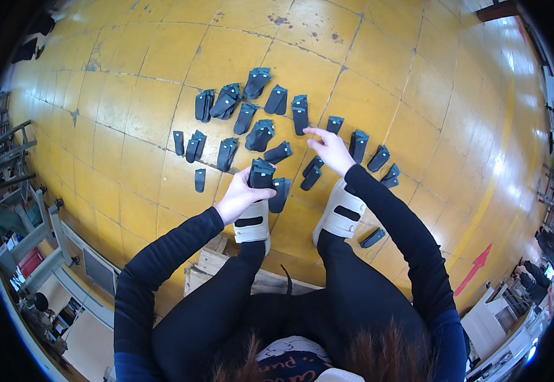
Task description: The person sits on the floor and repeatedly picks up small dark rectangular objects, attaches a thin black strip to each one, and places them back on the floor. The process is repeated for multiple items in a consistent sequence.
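Observation:
My left hand (242, 198) is closed round a stack of dark, flat, tongue-shaped pieces (262, 176) with teal upper ends and small pale tags, held above the floor. Just right of that stack lies another dark bundle (279, 195), partly behind my hand. My right hand (331, 153) reaches out over the floor, fingers apart, holding nothing. Its fingertips are nearest a dark stack (300, 114); whether they touch it I cannot tell. Other similar bundles, such as a fanned pile (259, 135) and a small pair (312, 173), lie between and beyond my hands.
Yellow tiled floor (143, 114) spreads all round. My light shoes (340, 213) stand close behind the bundles, with wooden boards (207, 267) below me. A single bundle (372, 237) lies by the right shoe. Metal frames (47, 235) line the left; a red arrow (474, 268) marks the right floor.

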The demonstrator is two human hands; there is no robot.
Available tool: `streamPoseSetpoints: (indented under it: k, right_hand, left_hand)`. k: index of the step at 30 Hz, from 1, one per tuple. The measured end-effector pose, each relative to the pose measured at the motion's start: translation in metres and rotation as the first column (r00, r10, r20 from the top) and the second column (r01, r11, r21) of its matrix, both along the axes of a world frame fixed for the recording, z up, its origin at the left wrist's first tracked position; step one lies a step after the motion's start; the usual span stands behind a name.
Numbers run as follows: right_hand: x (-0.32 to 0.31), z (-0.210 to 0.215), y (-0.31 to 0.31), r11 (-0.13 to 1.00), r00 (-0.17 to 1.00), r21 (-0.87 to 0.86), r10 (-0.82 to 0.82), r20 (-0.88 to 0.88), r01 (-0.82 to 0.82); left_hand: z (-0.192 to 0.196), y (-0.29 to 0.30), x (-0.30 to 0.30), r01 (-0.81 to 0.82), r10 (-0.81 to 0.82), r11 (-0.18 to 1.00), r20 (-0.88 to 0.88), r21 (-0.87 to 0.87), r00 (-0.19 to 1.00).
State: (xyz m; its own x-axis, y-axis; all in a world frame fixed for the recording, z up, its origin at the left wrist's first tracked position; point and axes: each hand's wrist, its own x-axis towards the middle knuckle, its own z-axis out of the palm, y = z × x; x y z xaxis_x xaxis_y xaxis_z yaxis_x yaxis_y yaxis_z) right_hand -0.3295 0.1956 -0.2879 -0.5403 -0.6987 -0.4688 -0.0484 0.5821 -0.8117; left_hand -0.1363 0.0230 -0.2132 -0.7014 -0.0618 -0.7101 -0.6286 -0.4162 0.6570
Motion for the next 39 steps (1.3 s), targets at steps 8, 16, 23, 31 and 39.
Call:
streamPoseSetpoints:
  k: [8,16,23,31,39]
  right_hand:
    - [0.049,0.041,0.018,0.981,0.855,-0.189,0.06,0.515,0.045]
    - [0.06,0.074,0.007,0.984,0.95,-0.178,0.041,0.311,0.016]
    - [0.066,0.079,0.008,0.949,0.869,-0.209,-0.11,0.483,0.237]
    - [0.078,0.079,0.01,0.94,0.986,-0.314,-0.161,-0.054,0.136]
    - [0.081,0.08,0.012,0.91,0.902,-0.413,-0.201,-0.381,0.029]
  left_hand:
    - [-0.005,0.003,-0.001,0.036,-0.038,0.997,-0.032,-0.062,0.999]
    - [0.0,0.005,0.001,-0.165,0.154,0.961,0.065,0.223,0.986]
    - [0.0,0.004,0.005,-0.319,0.232,0.767,0.222,0.557,0.947]
    - [0.001,0.011,0.007,-0.161,0.074,0.761,0.162,0.628,0.984]
    - [0.005,0.019,0.005,-0.247,0.217,0.745,0.126,0.62,0.968]
